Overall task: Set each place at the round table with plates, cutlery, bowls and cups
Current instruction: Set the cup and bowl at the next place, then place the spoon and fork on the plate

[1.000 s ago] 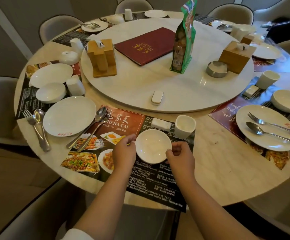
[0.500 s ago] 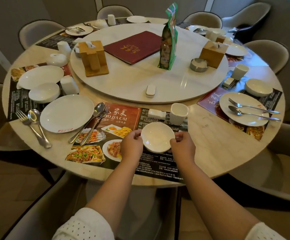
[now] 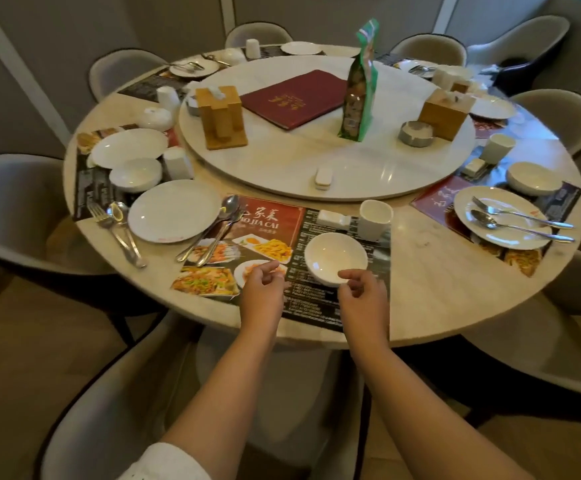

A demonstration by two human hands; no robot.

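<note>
Far to the left of both hands, a fork and spoon (image 3: 119, 230) lie on the bare tabletop (image 3: 438, 292), with a white plate (image 3: 174, 211) just beside them. A second spoon and fork (image 3: 212, 230) lie slanted between that plate and the printed placemat (image 3: 271, 233), their handles pointing toward the left hand.

The left hand (image 3: 263, 289) hovers over the placemat's food photos, its grip released: the fingers hang loosely curled and hold nothing. It is just left of the small white bowl (image 3: 335, 259) and apart from it.

The bowl sits upright on the dark half of the placemat, between the two hands and a little beyond them. Behind the bowl, farther from the hands, stand a small white block (image 3: 334, 219) and a white cup (image 3: 375, 218), the cup to the right of the block.

The right hand (image 3: 363, 294) is at the bowl's near right edge, its grip also released, fingers loosely bent with nothing in them. Whether its fingertips touch the bowl's rim I cannot tell.

Well to the right of the right hand, another place has a plate (image 3: 500, 216) with a fork and spoon (image 3: 521, 221) lying across it, a bowl (image 3: 533, 177) behind that, and a cup (image 3: 498, 148) farther back.
</note>
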